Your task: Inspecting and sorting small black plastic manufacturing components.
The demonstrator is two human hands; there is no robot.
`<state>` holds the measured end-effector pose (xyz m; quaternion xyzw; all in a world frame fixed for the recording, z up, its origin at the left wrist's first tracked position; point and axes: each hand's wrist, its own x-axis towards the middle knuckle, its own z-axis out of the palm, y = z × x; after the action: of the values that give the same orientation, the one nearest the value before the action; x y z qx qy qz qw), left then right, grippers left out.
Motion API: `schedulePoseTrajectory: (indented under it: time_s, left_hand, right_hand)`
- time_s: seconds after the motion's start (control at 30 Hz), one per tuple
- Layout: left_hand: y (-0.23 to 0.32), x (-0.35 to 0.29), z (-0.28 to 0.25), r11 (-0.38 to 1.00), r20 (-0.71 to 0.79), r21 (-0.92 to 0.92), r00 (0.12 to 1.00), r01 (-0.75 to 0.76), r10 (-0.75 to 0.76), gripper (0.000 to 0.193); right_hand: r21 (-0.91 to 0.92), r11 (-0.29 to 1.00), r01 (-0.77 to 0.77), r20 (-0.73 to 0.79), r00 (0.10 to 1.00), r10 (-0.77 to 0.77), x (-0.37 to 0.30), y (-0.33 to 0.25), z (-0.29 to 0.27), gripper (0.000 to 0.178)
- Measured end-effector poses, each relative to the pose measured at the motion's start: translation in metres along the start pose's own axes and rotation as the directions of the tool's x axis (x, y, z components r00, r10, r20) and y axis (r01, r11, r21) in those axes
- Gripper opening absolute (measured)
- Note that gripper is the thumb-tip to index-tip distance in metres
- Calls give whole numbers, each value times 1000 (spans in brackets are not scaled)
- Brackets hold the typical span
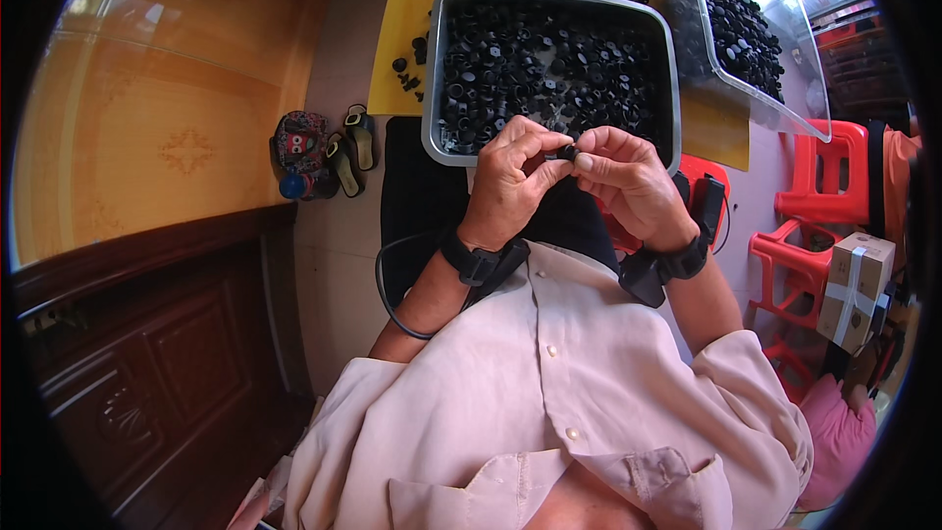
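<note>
My left hand [512, 182] and my right hand [636, 182] meet over the near edge of a grey metal-rimmed tray [429, 88]. Between their fingertips is a small black plastic part [567, 151], pinched from both sides. The fingers partly cover it, so its exact kind does not show. Many loose black caps and ring-like pieces [510, 64] fill the tray, with some of its bottom showing through. A few more black pieces [400, 65] lie on the yellow board [391, 39] left of the tray.
A clear plastic bin [819, 128] of black round pieces [741, 34] leans at the far right. Red stools [829, 182] and a taped cardboard box [856, 290] stand at right. Slippers [345, 165] and a patterned bag [299, 142] lie on the floor at left, beside wooden panelling [186, 98].
</note>
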<state>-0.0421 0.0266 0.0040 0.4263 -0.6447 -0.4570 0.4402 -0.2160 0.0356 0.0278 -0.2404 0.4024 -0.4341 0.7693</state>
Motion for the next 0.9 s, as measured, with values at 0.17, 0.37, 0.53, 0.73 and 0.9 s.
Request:
schedulePoseTrajectory:
  time_s: [0.17,0.37,0.53,0.73,0.9]
  left_hand:
    - [3,0,2,999,-18,31,999,31,-31,21]
    - [5,0,3,998,-39,67,999,-14,17,22]
    - [2,1,3,989,-35,108,994,-97,101,23]
    - [4,-1,2,959,-6,194,978,-206,211,24]
    - [5,-2,3,954,-3,183,970,-237,241,25]
  right_hand:
    - [29,1000,7,12,1000,-8,-1,0,1,10]
    - [19,1000,-15,-2,1000,15,-1,0,0,10]
    - [-39,999,-22,28,999,24,1,-1,-3,9]
    - [-98,994,-38,49,998,43,0,-4,-2,8]
    - [-193,981,-11,55,998,22,-2,-6,-3,8]
